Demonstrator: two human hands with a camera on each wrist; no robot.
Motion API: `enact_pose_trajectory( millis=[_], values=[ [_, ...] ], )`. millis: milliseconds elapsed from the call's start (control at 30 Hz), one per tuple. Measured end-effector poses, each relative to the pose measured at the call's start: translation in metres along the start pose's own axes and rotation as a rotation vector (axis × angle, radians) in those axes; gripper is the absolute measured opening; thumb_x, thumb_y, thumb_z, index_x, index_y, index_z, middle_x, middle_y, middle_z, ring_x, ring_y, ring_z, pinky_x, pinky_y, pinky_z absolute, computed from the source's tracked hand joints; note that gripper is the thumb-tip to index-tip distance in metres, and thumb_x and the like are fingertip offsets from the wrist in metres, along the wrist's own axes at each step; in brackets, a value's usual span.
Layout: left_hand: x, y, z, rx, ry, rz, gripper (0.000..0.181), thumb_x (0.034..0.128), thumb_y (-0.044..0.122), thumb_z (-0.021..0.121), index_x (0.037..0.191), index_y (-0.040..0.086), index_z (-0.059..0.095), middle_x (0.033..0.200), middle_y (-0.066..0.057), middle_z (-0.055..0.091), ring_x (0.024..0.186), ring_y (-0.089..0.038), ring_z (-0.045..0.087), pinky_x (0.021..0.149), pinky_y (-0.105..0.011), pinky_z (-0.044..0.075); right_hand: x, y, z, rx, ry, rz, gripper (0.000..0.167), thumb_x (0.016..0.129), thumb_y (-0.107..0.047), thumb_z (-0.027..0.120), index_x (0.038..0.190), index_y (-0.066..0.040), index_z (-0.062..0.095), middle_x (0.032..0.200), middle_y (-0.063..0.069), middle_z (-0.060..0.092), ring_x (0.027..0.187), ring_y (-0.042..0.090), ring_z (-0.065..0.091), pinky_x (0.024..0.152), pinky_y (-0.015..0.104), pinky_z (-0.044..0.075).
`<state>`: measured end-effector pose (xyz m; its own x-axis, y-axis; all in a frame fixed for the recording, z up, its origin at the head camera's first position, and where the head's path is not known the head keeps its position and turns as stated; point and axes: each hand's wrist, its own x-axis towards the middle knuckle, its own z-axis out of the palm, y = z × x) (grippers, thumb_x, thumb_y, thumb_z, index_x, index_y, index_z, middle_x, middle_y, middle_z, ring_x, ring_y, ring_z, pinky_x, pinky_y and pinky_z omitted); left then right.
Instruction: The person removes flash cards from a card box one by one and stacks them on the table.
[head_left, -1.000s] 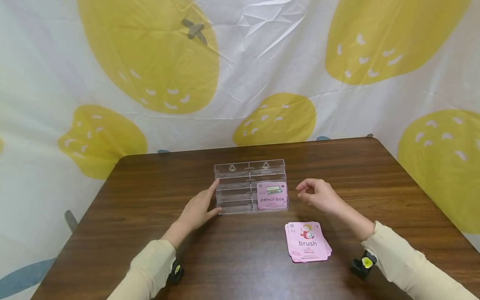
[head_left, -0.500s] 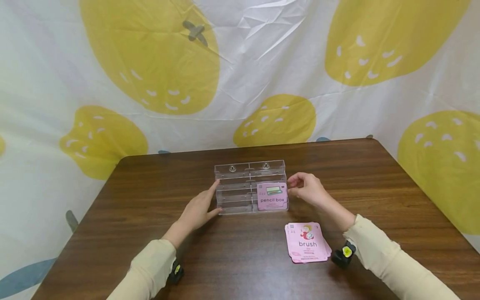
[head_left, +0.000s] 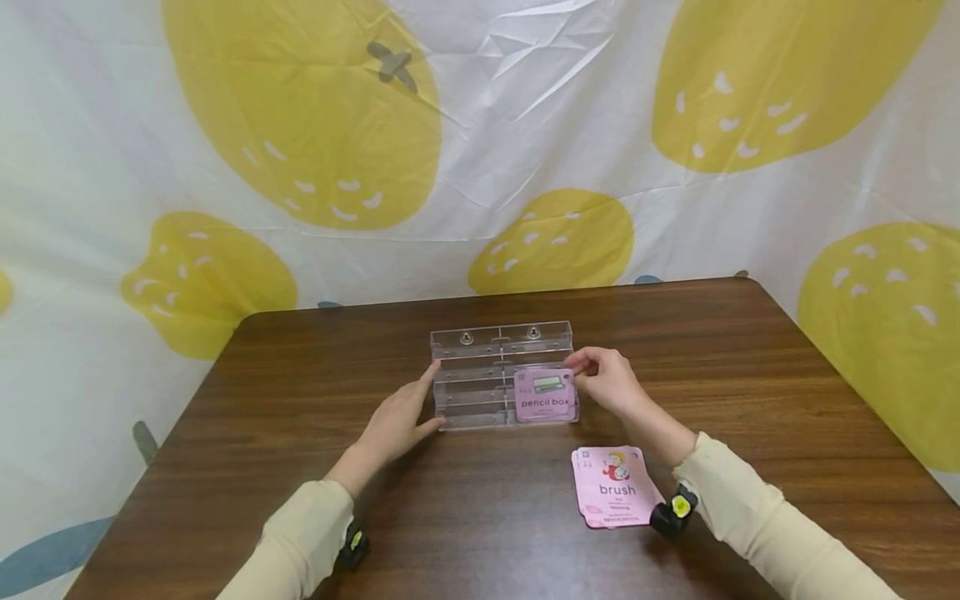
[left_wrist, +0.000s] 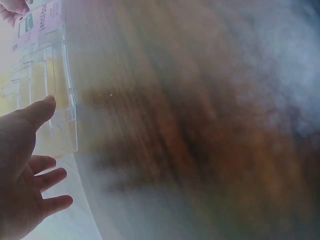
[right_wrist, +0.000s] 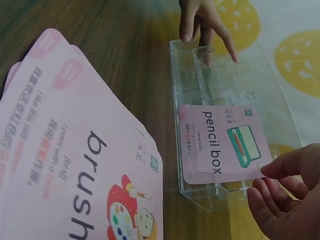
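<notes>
A clear acrylic card rack [head_left: 468, 383] with several tiered compartments stands on the table. In its front right compartment sits a pink "pencil box" card [head_left: 544, 397], leaning a little toward the person. My right hand [head_left: 611, 383] pinches this card at its upper right corner; in the right wrist view the thumb [right_wrist: 280, 162] lies on the card's face. My left hand [head_left: 397, 421] rests against the rack's left end, thumb near the lower front and a fingertip higher up. Straight, spread fingers [left_wrist: 52, 179] show in the left wrist view.
Nearer the person, a loose pile of pink cards [head_left: 615, 487] lies on the brown wooden table [head_left: 465, 517], a "brush" card on top. The right wrist camera [head_left: 673, 510] hangs by the pile's right edge. A lemon-print cloth [head_left: 480, 150] hangs behind the table.
My right hand has moved left from beside the rack to the "pencil box" card and taken its corner. The card's top has tipped slightly forward. The left hand stays put.
</notes>
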<state>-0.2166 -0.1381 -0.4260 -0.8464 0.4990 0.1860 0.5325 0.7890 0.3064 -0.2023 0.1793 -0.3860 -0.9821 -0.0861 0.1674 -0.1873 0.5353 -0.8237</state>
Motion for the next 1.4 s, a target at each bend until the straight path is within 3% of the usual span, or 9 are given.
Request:
enact_pose_trajectory(
  millis=[600,1167,1400],
  values=[
    [0.000,0.002,-0.002,-0.003,-0.001,-0.001,0.085,0.0835,0.030,0.065,0.147,0.014,0.011,0.132,-0.020,0.046,0.118,-0.033,0.046,0.098,-0.044,0.038,-0.011,0.005,0.011,-0.048,0.010,-0.080,0.009,0.076,0.008,0.059,0.080,0.004,0.065,0.071,0.008,0.062,0.065,0.014,0.053,0.058,0.023,0.045],
    [0.000,0.001,-0.001,0.005,-0.002,-0.001,0.085,0.0833,0.030,0.066,0.147,0.013,0.011,0.132,-0.020,0.046,0.119,-0.033,0.046,0.099,-0.044,0.037,-0.002,-0.016,-0.010,-0.052,0.061,-0.095,0.009,0.077,0.008,0.060,0.084,0.006,0.065,0.074,0.012,0.063,0.067,0.015,0.052,0.058,0.021,0.043],
    [0.000,0.000,-0.001,0.002,0.002,0.000,0.085,0.0830,0.030,0.066,0.147,0.013,0.012,0.132,-0.020,0.047,0.118,-0.033,0.046,0.098,-0.044,0.038,-0.006,-0.020,-0.016,-0.044,0.047,-0.085,0.008,0.079,0.006,0.061,0.085,0.005,0.066,0.077,0.013,0.065,0.070,0.017,0.055,0.059,0.020,0.045]
  ],
)
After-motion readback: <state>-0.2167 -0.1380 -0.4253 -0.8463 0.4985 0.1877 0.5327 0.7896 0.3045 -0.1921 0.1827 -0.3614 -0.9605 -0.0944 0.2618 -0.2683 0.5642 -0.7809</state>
